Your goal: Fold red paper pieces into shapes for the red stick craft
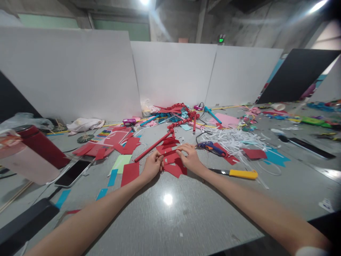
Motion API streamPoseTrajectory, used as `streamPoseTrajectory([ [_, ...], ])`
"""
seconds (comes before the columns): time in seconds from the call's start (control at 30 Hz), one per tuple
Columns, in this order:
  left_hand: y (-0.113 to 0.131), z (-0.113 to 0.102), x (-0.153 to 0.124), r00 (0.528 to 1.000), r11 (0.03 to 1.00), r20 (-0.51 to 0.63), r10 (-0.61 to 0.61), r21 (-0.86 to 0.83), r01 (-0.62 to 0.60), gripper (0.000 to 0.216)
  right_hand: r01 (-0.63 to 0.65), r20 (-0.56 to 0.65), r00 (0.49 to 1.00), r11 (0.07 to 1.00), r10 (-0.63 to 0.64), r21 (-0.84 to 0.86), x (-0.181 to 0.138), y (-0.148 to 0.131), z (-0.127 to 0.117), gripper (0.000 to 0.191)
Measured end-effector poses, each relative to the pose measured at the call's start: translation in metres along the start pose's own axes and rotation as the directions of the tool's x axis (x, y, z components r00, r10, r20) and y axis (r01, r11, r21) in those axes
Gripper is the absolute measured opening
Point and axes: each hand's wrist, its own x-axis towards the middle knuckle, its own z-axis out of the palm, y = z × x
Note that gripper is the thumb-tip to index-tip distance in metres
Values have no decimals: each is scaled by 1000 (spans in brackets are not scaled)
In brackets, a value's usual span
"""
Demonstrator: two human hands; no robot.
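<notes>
Grey table (186, 220), backed by white boards (173, 71); a black board (298, 74) is seen leaning at far right. Paper scraps are spread across the far half of the surface.

Both bare hands are extended to mid-table. A narrow red strip (171, 153) is held between them, running nearly level and slightly higher at its right end. The left hand (152, 165) is closed, with thumb and fingertips pressed together on the strip's left end. The right hand (190, 156) is likewise pinched, its fingers (183, 150) bent down onto the strip's right end. The strip thus spans the gap between the two sets of fingertips, just above a heap of red cut-outs (174, 167); whether it touches the heap cannot be told.

A red rolled stick (153, 149) is laid diagonally just beyond the left hand, rising toward a tangle of red and blue pieces (177, 112). A knife (239, 173) with a yellow handle is noted beside the right forearm. A blue glue gun (211, 146) lies just beyond the right hand, at the edge of white shreds (234, 137). More red sheets (117, 142) and a green sheet (121, 161) are placed left of the hands. A phone (71, 173) lies farther left, near a red flask (39, 145).
</notes>
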Motion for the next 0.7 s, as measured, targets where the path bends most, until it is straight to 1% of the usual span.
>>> streamPoseTrajectory([
  [0.13,0,-1,1,1000,1000,15,18,-22,-18,32,-10,-7,1000,999,11,33,1,2,0,10],
  [0.23,-1,-1,1,999,1000,23,27,-6,-27,31,-24,-18,1000,998,25,49,1,3,0,11],
  [0.5,1,0,0,1000,1000,20,6,-27,-5,28,-32,-8,999,998,33,62,1,4,0,13],
  [0.7,4,0,-1,1000,1000,18,-7,-25,7,30,-31,-11,999,997,32,73,1,4,0,12],
])
